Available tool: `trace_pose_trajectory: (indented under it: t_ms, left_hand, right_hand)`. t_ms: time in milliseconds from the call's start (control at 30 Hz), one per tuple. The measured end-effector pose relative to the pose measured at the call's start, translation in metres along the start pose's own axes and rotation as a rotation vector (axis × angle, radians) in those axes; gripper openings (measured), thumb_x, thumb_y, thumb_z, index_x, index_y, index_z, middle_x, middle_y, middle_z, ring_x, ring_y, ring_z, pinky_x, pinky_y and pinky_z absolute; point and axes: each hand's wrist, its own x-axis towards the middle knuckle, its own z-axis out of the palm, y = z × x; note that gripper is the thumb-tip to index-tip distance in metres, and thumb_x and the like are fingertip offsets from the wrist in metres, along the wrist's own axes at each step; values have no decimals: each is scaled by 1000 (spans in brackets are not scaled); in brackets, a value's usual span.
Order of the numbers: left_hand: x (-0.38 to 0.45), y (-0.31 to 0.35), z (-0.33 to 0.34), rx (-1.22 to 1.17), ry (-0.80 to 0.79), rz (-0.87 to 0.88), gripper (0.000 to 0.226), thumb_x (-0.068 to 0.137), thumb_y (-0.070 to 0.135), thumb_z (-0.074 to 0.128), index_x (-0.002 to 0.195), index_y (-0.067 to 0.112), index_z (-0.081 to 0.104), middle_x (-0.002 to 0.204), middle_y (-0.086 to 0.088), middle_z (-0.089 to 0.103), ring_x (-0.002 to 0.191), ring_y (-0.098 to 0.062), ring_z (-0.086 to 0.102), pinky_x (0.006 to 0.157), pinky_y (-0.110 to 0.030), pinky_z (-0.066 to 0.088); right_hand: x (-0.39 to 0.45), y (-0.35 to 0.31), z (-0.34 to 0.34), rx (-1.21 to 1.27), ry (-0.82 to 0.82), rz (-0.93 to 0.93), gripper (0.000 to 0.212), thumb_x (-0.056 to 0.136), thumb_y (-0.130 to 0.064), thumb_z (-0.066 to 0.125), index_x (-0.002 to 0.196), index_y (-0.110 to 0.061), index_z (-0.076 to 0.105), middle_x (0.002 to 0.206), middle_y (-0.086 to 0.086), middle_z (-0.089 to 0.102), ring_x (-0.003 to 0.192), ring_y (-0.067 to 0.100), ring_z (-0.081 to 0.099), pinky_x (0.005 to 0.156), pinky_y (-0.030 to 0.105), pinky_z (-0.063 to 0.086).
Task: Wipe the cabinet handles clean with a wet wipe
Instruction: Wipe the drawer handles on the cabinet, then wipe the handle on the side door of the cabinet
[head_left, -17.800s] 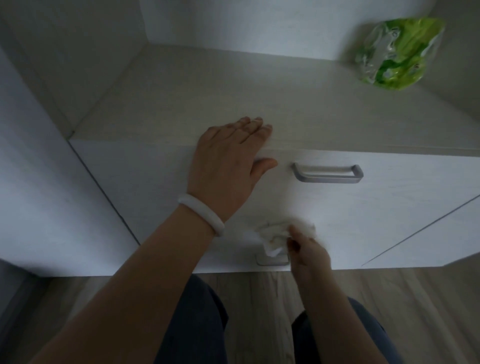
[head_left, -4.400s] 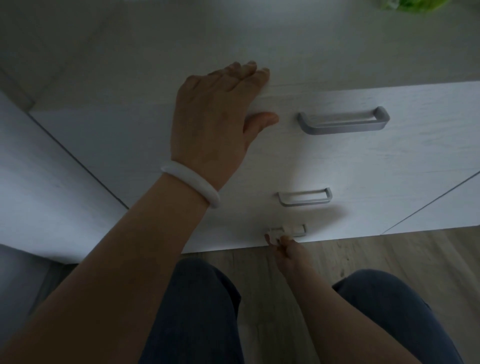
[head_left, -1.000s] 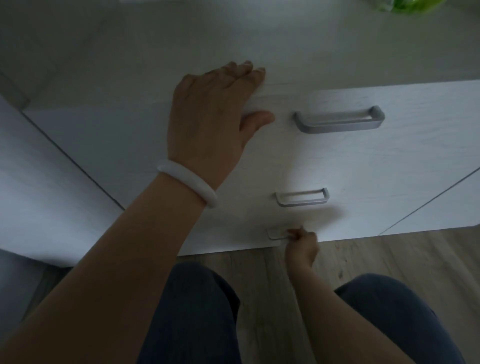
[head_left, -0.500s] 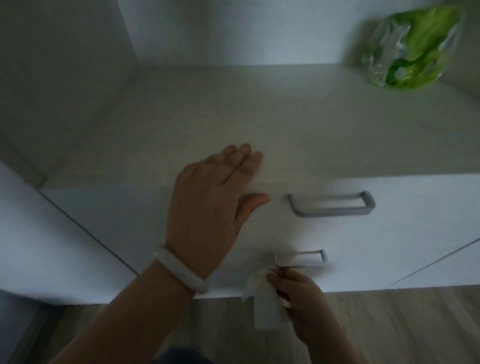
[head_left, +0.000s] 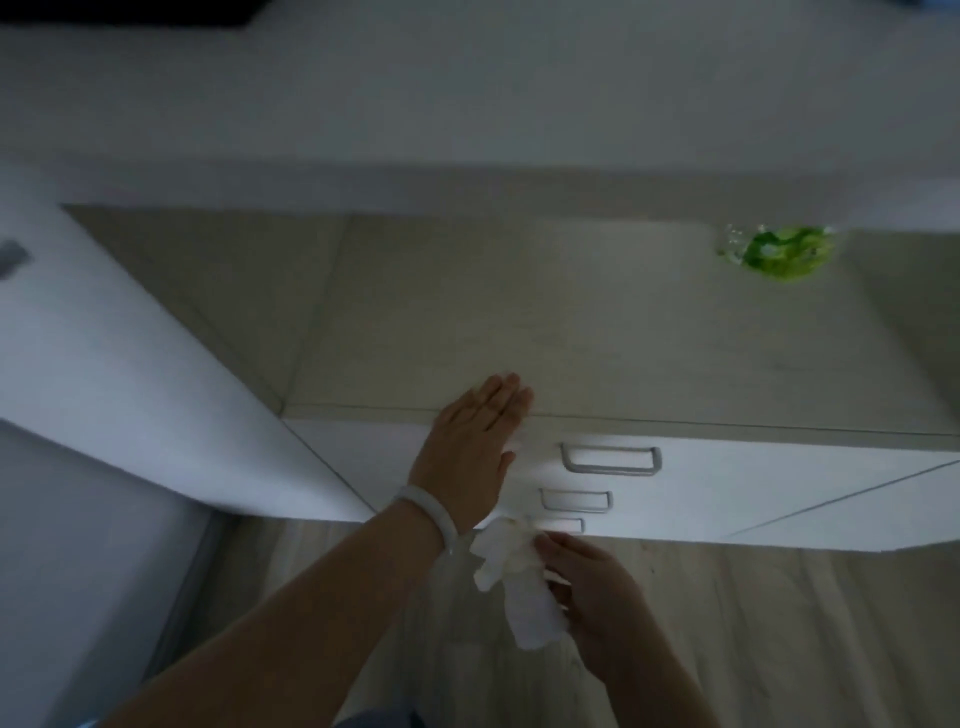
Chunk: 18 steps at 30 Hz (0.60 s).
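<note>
White wet wipe (head_left: 522, 582) now hangs crumpled from the right hand (head_left: 597, 603), pinched in its fingers, just off the bottom handle (head_left: 566, 525); a second ago that hand was down on the bottom handle, so it has pulled back and the view has risen. Likely means the bottom handle is done; middle handle (head_left: 575, 500) and top handle (head_left: 612, 460) both bare, can't tell if clean from here. Left hand (head_left: 467, 447) still flat, fingers straight, pressing the front top edge of the cabinet (head_left: 779, 483), gripping nothing. White bracelet (head_left: 428, 512) on that wrist. Green wipes pack (head_left: 779, 252) sits far back right on the cabinet top, well apart. Wood floor (head_left: 779, 623) below. Left wrist sits close beside the handles, might crowd the next wipe. Frame dim, blurred.
</note>
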Motion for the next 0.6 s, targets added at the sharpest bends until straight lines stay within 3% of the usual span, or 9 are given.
trace_pose_trajectory:
  t_ms: [100, 200, 267, 333, 400, 500, 600]
  left_hand:
    - [-16, 18, -37, -268, -55, -151, 49, 94, 13, 44, 143, 16, 44, 151, -1, 39, 141, -17, 35, 113, -37, 32]
    - [-54, 39, -99, -596, -112, -529, 37, 100, 16, 42, 136, 19, 52, 141, 3, 51, 131, -13, 47, 108, -20, 31]
    - [-83, 49, -139, -715, -105, -683, 33, 101, 19, 44, 131, 15, 57, 135, 0, 57, 124, -13, 52, 99, -14, 34]
    - [-106, 58, -182, -936, -65, -834, 31, 101, 22, 45, 124, 12, 62, 128, -4, 62, 115, -16, 58, 98, -21, 41]
    - [-121, 66, -227, -1234, 9, -963, 27, 100, 24, 48, 116, 10, 64, 119, -10, 67, 108, -22, 62, 99, -39, 48]
    - [-128, 72, -292, -1477, 136, -1021, 25, 97, 34, 50, 103, 17, 67, 104, -6, 70, 100, -24, 65, 91, -43, 53]
    - [-136, 67, -341, -1494, 202, -999, 22, 93, 36, 56, 90, 20, 71, 89, -1, 73, 88, -18, 68, 82, -38, 57]
  right_hand:
    - [-45, -22, 4, 53, 29, -23, 18, 94, -6, 54, 93, -2, 71, 83, 13, 74, 69, 24, 69, 62, 35, 55]
    - [-95, -51, 16, 71, 25, -24, 21, 95, -1, 48, 97, -4, 69, 90, 16, 73, 82, 31, 68, 79, 47, 54]
    - [-126, -71, 29, 14, 25, -38, 21, 94, 0, 48, 98, -3, 68, 93, 20, 72, 86, 34, 66, 83, 49, 51]
    - [-156, -90, 47, -54, -10, -50, 18, 93, -2, 50, 99, 0, 67, 94, 24, 70, 84, 35, 64, 82, 51, 51]
    - [-185, -111, 67, -133, -88, -71, 16, 92, -5, 55, 98, 1, 68, 90, 24, 69, 80, 32, 61, 75, 46, 49]
    - [-221, -143, 99, -260, -186, -154, 11, 90, -6, 59, 90, -1, 69, 86, 19, 71, 78, 29, 65, 76, 43, 52]
    - [-242, -169, 133, -551, -205, -363, 7, 84, -13, 67, 77, -12, 70, 77, 9, 72, 79, 28, 69, 76, 42, 56]
